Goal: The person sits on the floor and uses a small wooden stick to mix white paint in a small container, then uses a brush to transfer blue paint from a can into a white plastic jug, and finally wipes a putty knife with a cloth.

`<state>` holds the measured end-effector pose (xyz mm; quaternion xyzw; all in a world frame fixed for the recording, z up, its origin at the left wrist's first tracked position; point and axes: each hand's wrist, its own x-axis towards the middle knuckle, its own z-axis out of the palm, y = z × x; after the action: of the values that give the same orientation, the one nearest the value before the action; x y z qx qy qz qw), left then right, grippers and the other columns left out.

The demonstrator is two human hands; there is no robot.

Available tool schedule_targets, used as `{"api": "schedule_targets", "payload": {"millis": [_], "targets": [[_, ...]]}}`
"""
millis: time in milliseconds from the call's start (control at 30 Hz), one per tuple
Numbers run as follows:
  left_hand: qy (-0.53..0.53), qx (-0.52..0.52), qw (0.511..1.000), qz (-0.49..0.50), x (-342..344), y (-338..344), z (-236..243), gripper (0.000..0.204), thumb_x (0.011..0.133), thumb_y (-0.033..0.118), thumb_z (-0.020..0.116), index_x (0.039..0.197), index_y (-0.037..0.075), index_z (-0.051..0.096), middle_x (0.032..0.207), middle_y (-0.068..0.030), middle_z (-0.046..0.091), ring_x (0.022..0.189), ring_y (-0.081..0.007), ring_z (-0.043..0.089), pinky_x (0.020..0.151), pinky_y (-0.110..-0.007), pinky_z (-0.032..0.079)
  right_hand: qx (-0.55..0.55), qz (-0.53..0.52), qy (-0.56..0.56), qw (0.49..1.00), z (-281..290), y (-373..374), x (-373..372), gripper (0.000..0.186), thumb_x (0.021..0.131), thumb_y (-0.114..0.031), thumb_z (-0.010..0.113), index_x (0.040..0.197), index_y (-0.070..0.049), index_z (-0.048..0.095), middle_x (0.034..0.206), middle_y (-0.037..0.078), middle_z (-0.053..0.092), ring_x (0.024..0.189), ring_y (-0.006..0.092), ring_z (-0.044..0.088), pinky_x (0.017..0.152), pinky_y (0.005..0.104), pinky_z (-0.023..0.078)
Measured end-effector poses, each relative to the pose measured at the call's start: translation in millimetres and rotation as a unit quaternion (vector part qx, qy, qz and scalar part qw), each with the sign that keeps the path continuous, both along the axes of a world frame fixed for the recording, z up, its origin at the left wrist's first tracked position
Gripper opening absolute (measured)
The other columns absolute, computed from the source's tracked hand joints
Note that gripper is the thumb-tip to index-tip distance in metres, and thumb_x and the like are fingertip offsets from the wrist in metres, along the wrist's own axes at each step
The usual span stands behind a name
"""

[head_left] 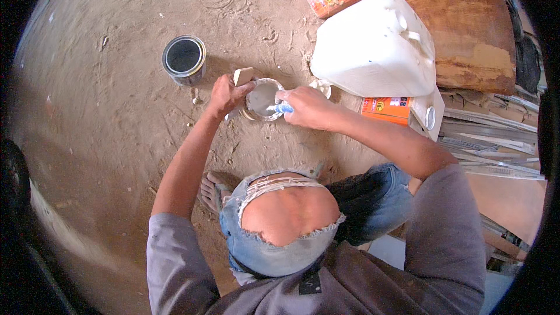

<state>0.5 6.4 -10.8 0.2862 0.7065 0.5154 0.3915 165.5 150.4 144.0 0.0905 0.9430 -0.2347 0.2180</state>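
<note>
Flanking the pot (265,119) of pale paste (262,98), which stands on the dusty floor (116,140), both hands are occupied. Left of the pot, against its rim, the left hand (228,98) has its grip closed on a pale block (243,76); right of the pot, the right hand (310,108) pinches a blue tool (284,108) whose tip points in over the paste. The pot's rim looks coated and probably slippery, so its outer wall seems the surer hold; the paste seems thick and soft, the tool light and fairly stiff, best held by its handle. The left forearm (189,151) slants up to the pot; the right forearm (376,131) comes in flatter, elbow out.
</note>
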Motion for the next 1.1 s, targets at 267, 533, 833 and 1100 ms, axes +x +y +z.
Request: {"api": "schedule_targets", "payload": {"millis": [267,533,833,1100], "targets": [[-0.025,-0.014,1.0,0.005,3.2,0.2,19.8,0.043,0.08,0.035,0.076,0.109,0.004,0.075,0.097,-0.0131,0.076,0.09,-0.0242,0.072,0.083,-0.038,0.053,0.234,0.229,0.098,0.94,-13.5,12.5,-20.7,0.015,0.08,-0.011,0.06,0.082,0.003,0.066,0.08,0.021,0.065,0.07,0.0396,0.067,0.061,0.0467,0.053],[0.084,-0.033,0.995,0.037,4.9,4.3,-38.6,0.053,0.074,0.048,0.078,0.092,-0.002,0.073,0.085,-0.0255,0.071,0.079,-0.0377,0.072,0.069,-0.047,0.054,0.116,0.092,-0.05,0.988,-12.9,2.1,-30.5,0.022,0.081,-0.015,0.061,0.072,0.004,0.069,0.069,0.027,0.065,0.065,0.0411,0.068,0.063,0.0509,0.056],[0.071,-0.014,0.997,-0.007,6.6,1.7,11.7,0.041,0.081,0.045,0.072,0.111,0.017,0.076,0.097,-0.0174,0.074,0.091,-0.0356,0.072,0.081,-0.045,0.055,0.111,0.003,-0.081,0.99,-26.7,16.4,-12.9,0.036,0.084,-0.03,0.059,0.079,0.004,0.07,0.076,0.027,0.068,0.073,0.0429,0.069,0.068,0.0511,0.055],[0.062,-0.017,0.998,-0.007,1.6,-10.3,23.0,0.043,0.08,0.048,0.071,0.109,0.015,0.077,0.096,-0.0165,0.075,0.091,-0.0352,0.072,0.081,-0.045,0.054,-0.068,-0.151,-0.21,0.964,-38.9,19.9,-8.0,0.042,0.083,-0.044,0.067,0.083,-0.003,0.075,0.073,0.014,0.072,0.064,0.027,0.069,0.063,0.0413,0.055]]}}
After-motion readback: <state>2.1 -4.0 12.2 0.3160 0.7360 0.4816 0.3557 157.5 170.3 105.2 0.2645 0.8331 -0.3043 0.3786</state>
